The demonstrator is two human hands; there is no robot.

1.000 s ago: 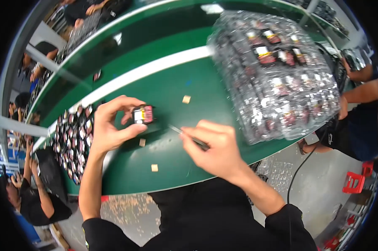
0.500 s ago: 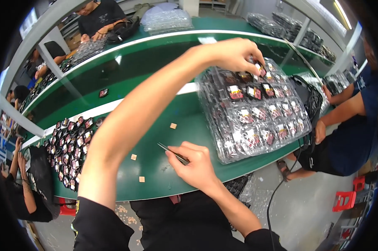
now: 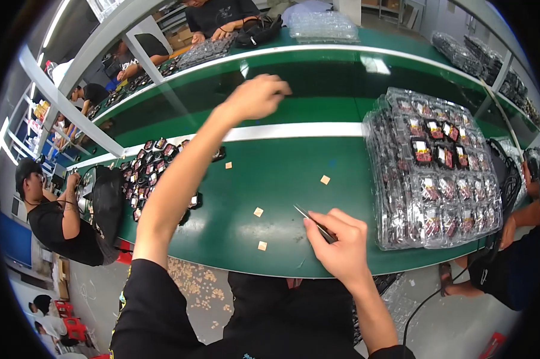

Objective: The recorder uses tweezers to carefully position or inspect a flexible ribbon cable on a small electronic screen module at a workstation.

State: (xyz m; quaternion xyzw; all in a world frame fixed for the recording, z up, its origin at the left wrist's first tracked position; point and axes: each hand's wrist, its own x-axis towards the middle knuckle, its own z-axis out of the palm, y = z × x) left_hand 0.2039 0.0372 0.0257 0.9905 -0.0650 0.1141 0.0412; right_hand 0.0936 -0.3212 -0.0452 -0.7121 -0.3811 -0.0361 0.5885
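Observation:
My left hand (image 3: pixel 259 97) is over the dark green belt beyond the white rail, in the air and blurred by motion. Its fingers bend to the right, and whether they hold anything does not show. Low over the near table, my right hand (image 3: pixel 341 244) grips a pair of dark metal tweezers (image 3: pixel 321 227), tips pointing up and left. To its right stands a stack of transparent plastic trays (image 3: pixel 382 173), with small black devices (image 3: pixel 421 151) in pockets of the top tray. More black devices (image 3: pixel 139 179) lie piled at the left, partly behind my left forearm.
Several small tan squares (image 3: pixel 325 179) lie scattered on the green table (image 3: pixel 282 191). A white rail (image 3: pixel 300 131) runs between table and belt. Black cables (image 3: pixel 509 173) hang beside the stack. Co-workers sit at the left (image 3: pixel 66 212), across the belt and at the right.
My left hand has moved from the tray stack leftward, away from the black device it was touching. The view has turned left. My right hand still holds the tweezers.

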